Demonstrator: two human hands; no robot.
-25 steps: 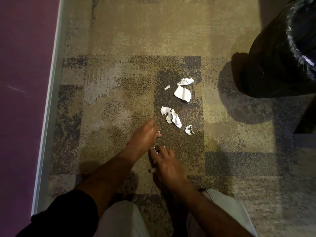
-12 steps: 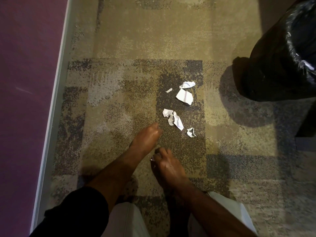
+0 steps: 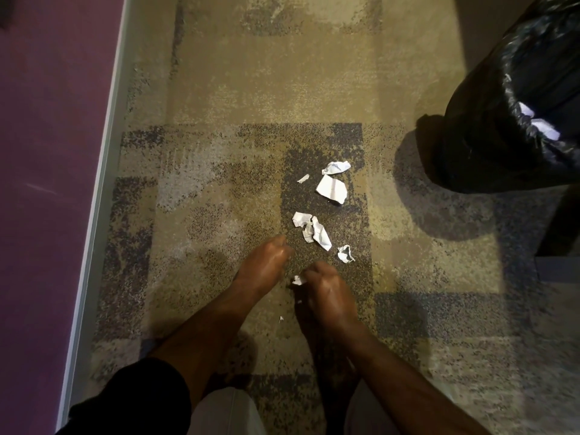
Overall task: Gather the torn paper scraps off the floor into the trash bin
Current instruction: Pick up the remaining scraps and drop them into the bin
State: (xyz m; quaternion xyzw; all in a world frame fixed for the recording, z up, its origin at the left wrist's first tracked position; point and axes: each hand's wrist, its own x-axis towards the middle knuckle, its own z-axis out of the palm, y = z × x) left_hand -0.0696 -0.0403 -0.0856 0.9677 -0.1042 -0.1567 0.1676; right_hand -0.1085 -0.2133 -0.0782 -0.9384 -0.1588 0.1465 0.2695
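Several torn white paper scraps lie on the patterned carpet: a flat piece (image 3: 332,189), a crumpled one (image 3: 335,167), a sliver (image 3: 303,178), a cluster (image 3: 315,230) and a small ball (image 3: 345,254). My right hand (image 3: 328,293) is down at the floor and pinches a small scrap (image 3: 298,280) at its fingertips. Just left of it, my left hand (image 3: 263,265) has its fingers bunched and curled under, so what they hold is hidden. The trash bin (image 3: 489,146), lined with a black bag, stands at the upper right with white paper (image 3: 544,128) inside.
A purple wall (image 3: 47,183) with a pale baseboard (image 3: 103,189) runs along the left. A dark piece of furniture (image 3: 558,233) stands at the right edge below the bin. A tiny white fleck (image 3: 281,319) lies between my forearms. My knees in light trousers (image 3: 226,412) are at the bottom.
My right hand's fingers went from spread on the carpet to curled round a small scrap. A bit of white showed at my left fingertips a second ago. The view shifted slightly.
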